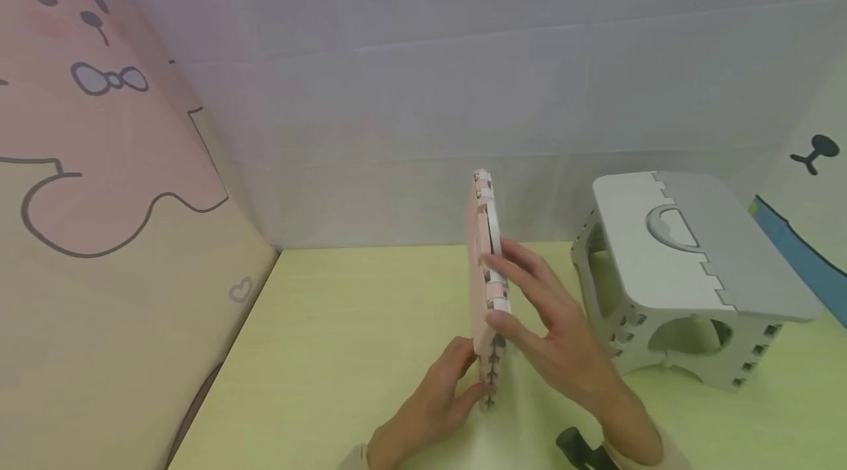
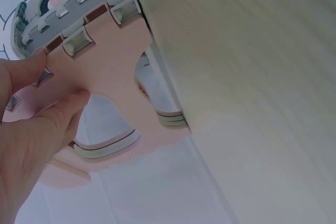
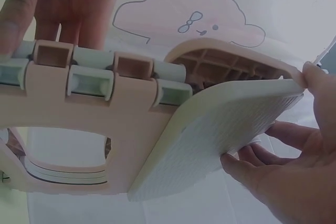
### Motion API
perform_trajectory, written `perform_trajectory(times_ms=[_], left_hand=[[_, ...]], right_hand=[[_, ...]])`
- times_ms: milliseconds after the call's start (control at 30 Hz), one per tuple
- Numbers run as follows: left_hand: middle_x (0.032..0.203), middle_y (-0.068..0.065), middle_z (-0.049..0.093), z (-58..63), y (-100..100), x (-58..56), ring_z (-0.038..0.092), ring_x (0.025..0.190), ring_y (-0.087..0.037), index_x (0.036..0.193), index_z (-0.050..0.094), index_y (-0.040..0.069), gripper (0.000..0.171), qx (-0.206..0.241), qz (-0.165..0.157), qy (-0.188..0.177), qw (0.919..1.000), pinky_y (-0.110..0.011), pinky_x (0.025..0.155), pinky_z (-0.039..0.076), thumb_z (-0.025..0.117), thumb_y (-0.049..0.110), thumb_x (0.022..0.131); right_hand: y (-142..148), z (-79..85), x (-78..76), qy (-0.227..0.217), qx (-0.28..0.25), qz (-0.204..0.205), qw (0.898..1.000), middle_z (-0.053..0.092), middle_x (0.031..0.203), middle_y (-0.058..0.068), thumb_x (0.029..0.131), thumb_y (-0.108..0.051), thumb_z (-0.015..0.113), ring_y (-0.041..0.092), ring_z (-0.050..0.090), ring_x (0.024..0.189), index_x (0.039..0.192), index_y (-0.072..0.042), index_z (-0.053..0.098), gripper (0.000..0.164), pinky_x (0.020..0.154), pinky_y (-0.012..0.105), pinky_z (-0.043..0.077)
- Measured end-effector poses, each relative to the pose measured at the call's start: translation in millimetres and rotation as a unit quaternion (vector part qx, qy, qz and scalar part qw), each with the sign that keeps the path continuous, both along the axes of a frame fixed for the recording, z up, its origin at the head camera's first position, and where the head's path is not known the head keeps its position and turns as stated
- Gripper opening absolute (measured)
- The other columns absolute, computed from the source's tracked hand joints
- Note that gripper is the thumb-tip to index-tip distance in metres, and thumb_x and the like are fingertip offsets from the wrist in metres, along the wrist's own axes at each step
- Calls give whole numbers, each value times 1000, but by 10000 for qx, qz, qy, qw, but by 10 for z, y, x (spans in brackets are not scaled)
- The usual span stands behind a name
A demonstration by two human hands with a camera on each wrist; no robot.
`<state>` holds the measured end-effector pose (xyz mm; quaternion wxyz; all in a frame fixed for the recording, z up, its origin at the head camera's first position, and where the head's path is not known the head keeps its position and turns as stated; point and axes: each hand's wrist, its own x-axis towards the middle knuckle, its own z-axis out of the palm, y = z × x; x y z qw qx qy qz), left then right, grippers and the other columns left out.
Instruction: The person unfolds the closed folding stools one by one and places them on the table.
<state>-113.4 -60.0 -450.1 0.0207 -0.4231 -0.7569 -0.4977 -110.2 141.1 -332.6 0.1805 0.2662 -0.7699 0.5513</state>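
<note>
The left hand (image 1: 437, 396) pinches the near end of the pink-and-white folding stool (image 1: 481, 286) between thumb and fingers, while I see the right hand (image 1: 562, 334) gripping its white panel (image 3: 220, 124) by the edge. The stool is held upright on edge, just right of centre in my head view, above the pale green surface (image 1: 344, 323). My right wrist view shows that panel angled out from the hinged pink side. A second stool (image 1: 681, 275) stands unfolded at the right of the head frame.
</note>
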Motion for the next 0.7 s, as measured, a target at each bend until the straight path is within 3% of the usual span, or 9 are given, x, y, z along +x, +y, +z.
perform_trajectory(times_ms=[233,467,700], left_hand=[[133,-13,49,1,-13,7,52,130,-26,144,39,2,60,-11,-2,-288,9996,-38,112,44,69,-8,93],[137,-14,47,1,-29,3,51,133,-28,145,36,2,62,10,-60,-405,9992,-37,113,43,69,-8,93],[138,-10,45,-21,-28,-22,48,135,-24,145,36,6,61,0,-117,-810,9966,-36,114,41,67,-6,95]], right_hand=[[-1,6,22,-170,458,-125,9987,35,163,0,92,-2,74,22,43,142,151,-17,52,65,111,28,42],[-17,-1,16,-139,498,-145,9986,35,163,-1,92,-2,74,23,42,143,151,-18,52,65,111,31,43],[-48,10,22,-125,473,-98,9988,34,163,1,93,-2,73,24,41,143,152,-17,50,65,112,29,41]])
